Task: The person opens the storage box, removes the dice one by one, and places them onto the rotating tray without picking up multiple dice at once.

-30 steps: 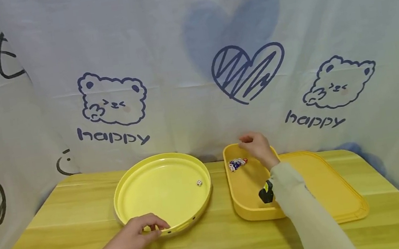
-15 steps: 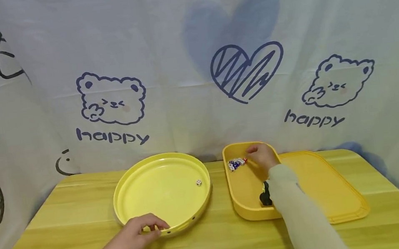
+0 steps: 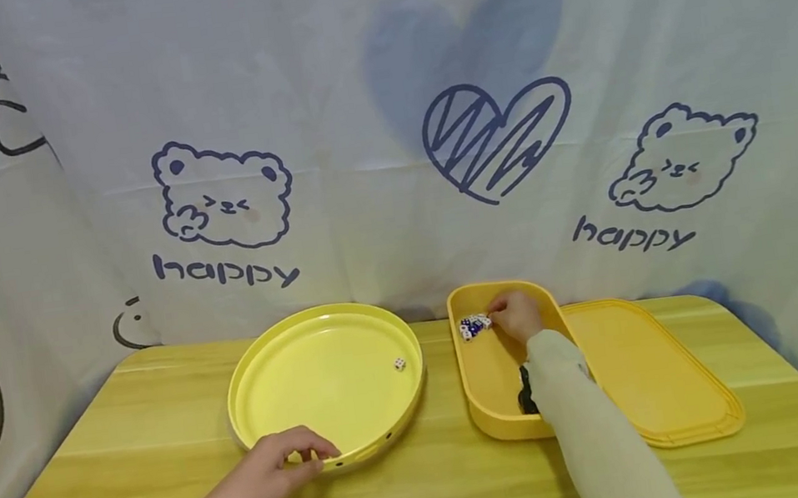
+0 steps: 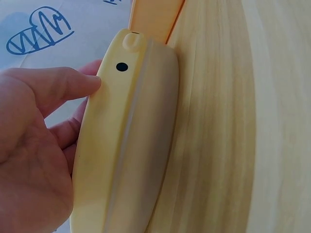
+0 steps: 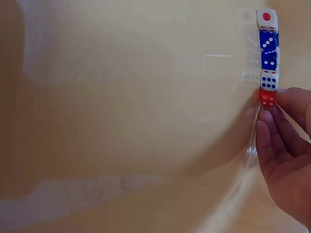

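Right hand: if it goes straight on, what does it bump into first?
Probably the blue-dotted white die, just past the red die that the hand seems to pinch; depth is hard to judge.

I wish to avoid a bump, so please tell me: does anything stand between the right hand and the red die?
Nothing visible does: the right hand touches the red die, and the other dice lie on its far side from the hand.

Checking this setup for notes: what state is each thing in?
Round yellow plastic tray, rim pinched by left hand.
White cubic die, alone in tray.
Deep yellow-orange rectangular box, open.
Flat yellow-orange rectangular lid, off, right of box.
Red cubic die, touched by right hand, grip unclear.
White and blue cubic dice, clustered in box.
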Demonstrator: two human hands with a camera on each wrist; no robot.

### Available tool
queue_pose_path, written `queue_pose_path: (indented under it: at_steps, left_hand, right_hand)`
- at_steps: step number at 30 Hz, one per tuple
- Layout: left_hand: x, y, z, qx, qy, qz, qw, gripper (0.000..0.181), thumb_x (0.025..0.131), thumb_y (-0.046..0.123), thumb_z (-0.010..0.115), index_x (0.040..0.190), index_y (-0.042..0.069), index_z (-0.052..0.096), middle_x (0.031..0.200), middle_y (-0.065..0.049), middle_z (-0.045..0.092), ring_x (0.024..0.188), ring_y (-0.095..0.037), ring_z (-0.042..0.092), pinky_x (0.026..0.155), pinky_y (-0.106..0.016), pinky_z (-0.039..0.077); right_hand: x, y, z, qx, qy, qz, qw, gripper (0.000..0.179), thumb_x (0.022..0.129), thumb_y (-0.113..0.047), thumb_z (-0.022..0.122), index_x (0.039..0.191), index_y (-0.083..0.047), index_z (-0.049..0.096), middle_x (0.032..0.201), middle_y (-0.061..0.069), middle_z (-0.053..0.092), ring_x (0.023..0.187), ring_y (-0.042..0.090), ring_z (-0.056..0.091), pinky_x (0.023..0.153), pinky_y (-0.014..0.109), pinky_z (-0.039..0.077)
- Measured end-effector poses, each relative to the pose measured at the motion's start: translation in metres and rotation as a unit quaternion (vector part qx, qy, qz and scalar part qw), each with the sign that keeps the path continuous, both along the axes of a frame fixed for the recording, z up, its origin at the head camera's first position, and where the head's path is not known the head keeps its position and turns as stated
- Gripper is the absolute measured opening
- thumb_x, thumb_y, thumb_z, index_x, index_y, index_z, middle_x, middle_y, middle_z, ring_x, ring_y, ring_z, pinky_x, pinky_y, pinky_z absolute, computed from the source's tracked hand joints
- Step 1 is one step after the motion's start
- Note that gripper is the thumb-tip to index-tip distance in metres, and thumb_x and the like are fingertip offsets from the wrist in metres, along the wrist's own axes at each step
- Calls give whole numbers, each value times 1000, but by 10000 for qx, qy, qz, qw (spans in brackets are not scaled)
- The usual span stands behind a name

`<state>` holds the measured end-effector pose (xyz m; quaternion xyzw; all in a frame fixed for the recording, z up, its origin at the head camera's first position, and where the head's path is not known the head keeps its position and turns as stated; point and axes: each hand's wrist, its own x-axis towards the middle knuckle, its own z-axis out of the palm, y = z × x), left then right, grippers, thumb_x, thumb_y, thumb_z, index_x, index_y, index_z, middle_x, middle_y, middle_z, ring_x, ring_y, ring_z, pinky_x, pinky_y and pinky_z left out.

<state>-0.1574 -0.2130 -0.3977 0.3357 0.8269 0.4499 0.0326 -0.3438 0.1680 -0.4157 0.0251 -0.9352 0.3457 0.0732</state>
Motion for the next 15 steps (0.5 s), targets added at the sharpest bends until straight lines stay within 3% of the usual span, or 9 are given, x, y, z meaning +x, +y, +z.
queue_pose_path:
  at_steps: [15]
  left_hand:
    - [-5,0,1,-62,-231,59,9997,13,95,6,60,103,6,70,96,1,66,83,-6,53,69,-26,44]
  right_hand:
    - [-4,4,-5,-292,-317,56,9991,11,79,5,71,91,6,70,86,14,66,78,27,57,74,38,49]
